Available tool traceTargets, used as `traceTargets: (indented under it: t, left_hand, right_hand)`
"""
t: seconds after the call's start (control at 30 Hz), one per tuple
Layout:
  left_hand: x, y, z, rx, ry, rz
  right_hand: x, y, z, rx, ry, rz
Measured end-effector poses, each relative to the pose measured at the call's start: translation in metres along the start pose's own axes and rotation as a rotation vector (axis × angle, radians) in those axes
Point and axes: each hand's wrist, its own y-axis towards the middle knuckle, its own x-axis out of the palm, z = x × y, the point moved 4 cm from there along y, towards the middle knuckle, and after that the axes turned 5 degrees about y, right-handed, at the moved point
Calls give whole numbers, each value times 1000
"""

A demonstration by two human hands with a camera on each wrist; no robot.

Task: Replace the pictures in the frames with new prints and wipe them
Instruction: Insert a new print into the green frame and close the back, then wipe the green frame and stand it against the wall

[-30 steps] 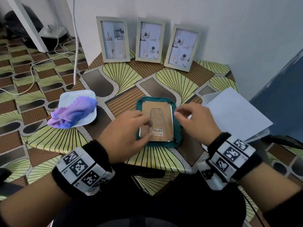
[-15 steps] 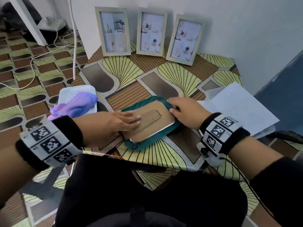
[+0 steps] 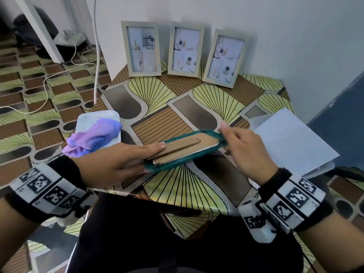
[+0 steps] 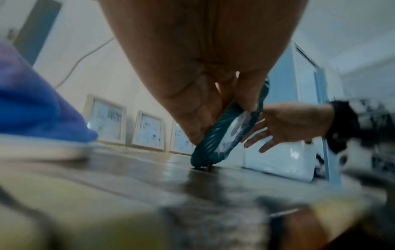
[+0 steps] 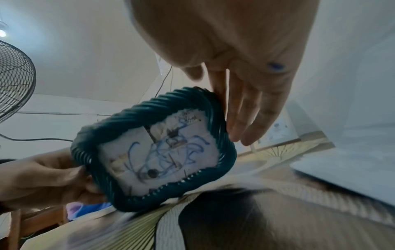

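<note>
Teal ribbed plastic picture frame (image 3: 185, 152) with cardboard backing is tilted above the patterned table (image 3: 197, 186). Left hand (image 3: 116, 166) pinches its near end; right hand (image 3: 244, 148) touches the far end with straight, relaxed fingers.

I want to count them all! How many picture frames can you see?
4. Three pale frames lean on the wall: left, middle, right. The green frame is held by the left hand, with the right hand at its far end.

Dark green frame (image 3: 185, 152) with a bumpy rim, tilted up on one edge above the table, brown card back facing up, scribbled blue picture (image 5: 162, 152) behind its glass, three pale frames (image 3: 185, 50) leaning on the wall, maybe new prints (image 3: 291, 142) at the right
</note>
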Motion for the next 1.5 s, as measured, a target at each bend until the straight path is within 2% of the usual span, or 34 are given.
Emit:
traceTargets:
  t: [0.07,0.17,0.27,0.37,0.43,0.5,0.63,0.8,0.87,0.93,0.97,1.0,1.07,1.13,1.17,1.2,1.33,1.5]
  left_hand:
    - [1,-2,9,-27,-199,123]
    - [8,3,21,-57,-336,225]
    - [11,7,23,-114,-454,382]
    - [20,12,20,-259,-854,475]
    - [30,16,18,-365,-1071,483]
    - [39,18,21,-420,-1140,474]
    - [48,14,20,-480,-1189,428]
    - [51,-2,16,-535,-1196,264]
    - [45,-10,16,-564,-1121,166]
    - [36,-19,14,-569,-924,50]
    - [31,-24,12,-555,-842,43]
    - [24,-28,9,-536,-791,83]
    - [5,-38,1,-475,-606,308]
    - [-17,-48,-10,-440,-215,545]
    - [-26,-52,-15,-427,-17,602]
    - [-33,-54,-23,-431,143,598]
    - [-46,-56,-59,-550,445,328]
    - [-59,-52,-77,-634,666,159]
  right_hand:
    - [-9,1,0,60,214,77]
    - [-10,4,-4,94,356,69]
    - [-1,9,-5,118,439,-45]
    - [16,16,-4,116,408,-207]
    - [29,22,2,126,342,-289]
    - [40,25,6,115,169,-366]
    - [50,30,10,49,-22,-433]
    - [59,42,3,-89,-205,-495]
    - [64,45,0,-128,-265,-527]
    - [67,48,-2,-160,-317,-539]
    - [68,49,-3,-178,-337,-545]
    - [68,49,-4,-196,-356,-552]
    - [68,47,-4,-214,-387,-565]
    - [66,44,-5,-215,-385,-560]
    - [66,42,-5,-212,-382,-558]
    - [65,39,-5,-208,-381,-557]
    - [58,26,-3,-160,-335,-517]
    - [56,13,0,-108,-287,-517]
